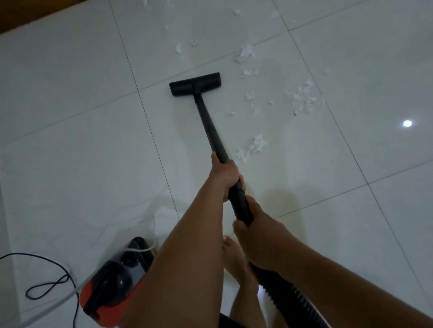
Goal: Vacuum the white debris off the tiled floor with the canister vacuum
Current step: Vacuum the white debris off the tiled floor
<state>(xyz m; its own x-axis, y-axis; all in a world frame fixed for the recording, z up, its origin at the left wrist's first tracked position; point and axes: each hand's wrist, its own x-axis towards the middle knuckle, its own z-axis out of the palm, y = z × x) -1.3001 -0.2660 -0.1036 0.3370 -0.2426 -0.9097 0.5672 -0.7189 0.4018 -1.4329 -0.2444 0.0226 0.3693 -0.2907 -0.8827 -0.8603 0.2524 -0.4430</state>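
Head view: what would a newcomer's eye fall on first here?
The black wand running up the middle, gripped by the left hand and, nearer, the right hand, with its floor head on the pale tiles. White debris lies scattered to its right and beyond. The red and black canister sits at lower left.

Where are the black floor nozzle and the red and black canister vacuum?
Black floor nozzle [195, 84]: head view, centre of its top.
Red and black canister vacuum [115, 284]: head view, its dark lid.
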